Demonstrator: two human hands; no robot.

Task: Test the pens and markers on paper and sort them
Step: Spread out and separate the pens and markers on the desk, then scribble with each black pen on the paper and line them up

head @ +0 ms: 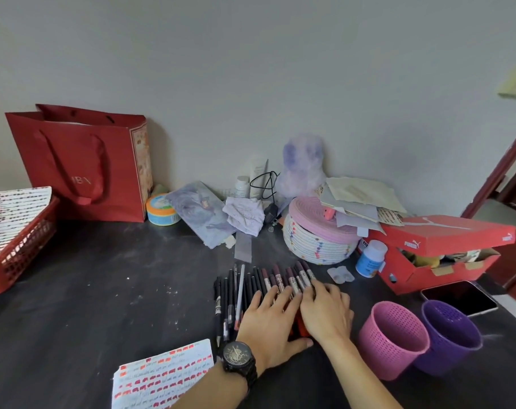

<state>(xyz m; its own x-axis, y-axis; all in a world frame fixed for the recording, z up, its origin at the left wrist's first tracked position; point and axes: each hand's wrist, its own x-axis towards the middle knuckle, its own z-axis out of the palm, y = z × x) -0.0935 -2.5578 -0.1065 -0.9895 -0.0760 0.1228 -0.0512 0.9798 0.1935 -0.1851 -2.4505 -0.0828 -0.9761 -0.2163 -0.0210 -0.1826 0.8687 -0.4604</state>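
A row of several pens and markers (252, 286) lies side by side on the dark table (103, 305), dark pens at the left and maroon-capped markers at the right. My left hand (270, 323), with a black watch on its wrist, lies flat with straight fingers on the middle of the row. My right hand (327, 308) rests flat on the markers at the right end, and something red shows under the two hands. A sheet of paper (159, 376) covered in red marks lies near the front edge. A pink cup (394, 340) and a purple cup (451, 338) stand at the right.
A red paper bag (82, 160) stands at the back left, a red mesh basket (17, 246) at the far left. A coiled rope basket with a pink lid (318, 240), a red shoebox (439, 249), a blue bottle (370, 258) and a phone (460, 296) crowd the right.
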